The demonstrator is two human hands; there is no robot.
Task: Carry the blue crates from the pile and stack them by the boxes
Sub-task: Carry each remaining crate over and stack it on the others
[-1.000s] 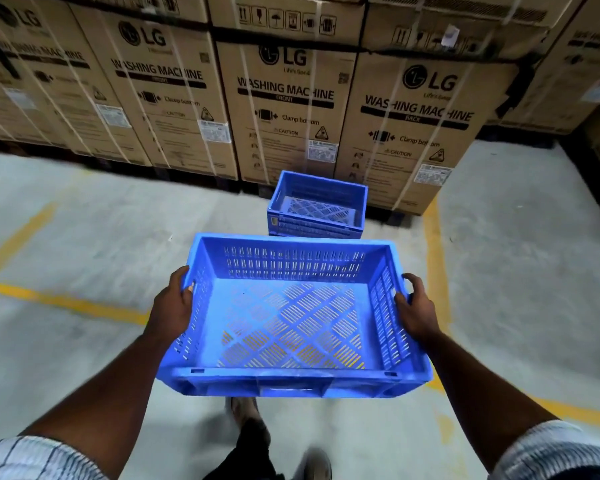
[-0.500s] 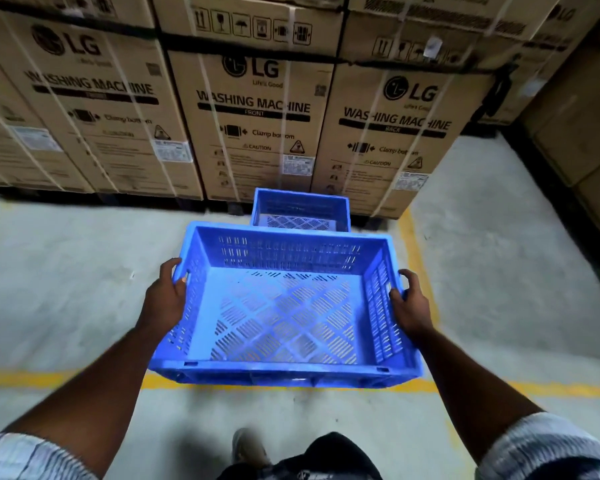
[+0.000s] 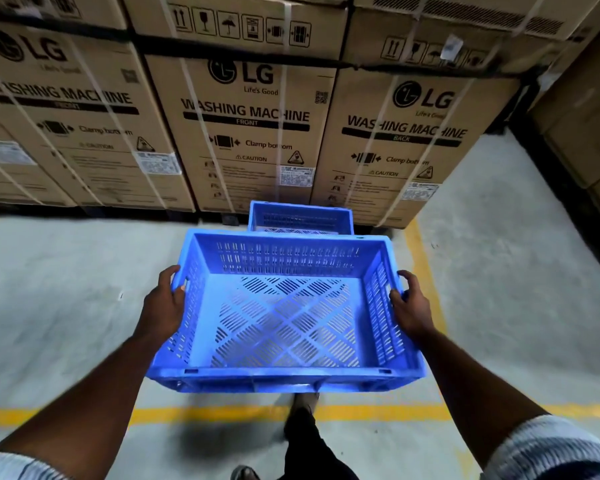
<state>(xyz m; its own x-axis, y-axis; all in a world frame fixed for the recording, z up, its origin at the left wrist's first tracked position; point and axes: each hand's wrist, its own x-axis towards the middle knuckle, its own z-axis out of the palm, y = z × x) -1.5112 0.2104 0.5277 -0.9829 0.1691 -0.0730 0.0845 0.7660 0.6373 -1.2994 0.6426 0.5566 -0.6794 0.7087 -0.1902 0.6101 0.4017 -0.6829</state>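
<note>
Grey concrete floor (image 3: 66,306), yellow painted lines (image 3: 222,414)

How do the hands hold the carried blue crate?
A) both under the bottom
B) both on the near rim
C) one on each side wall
C: the left hand grips the left side wall of the carried blue crate, and the right hand grips the right one.

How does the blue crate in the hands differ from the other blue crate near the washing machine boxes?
The carried crate is held off the floor, with the left hand and right hand gripping its short sides; the far crate stands by the boxes, untouched. The carried crate shows whole and empty; the far crate is half hidden behind its rim. Both are blue, open side up, with slotted walls.
</note>
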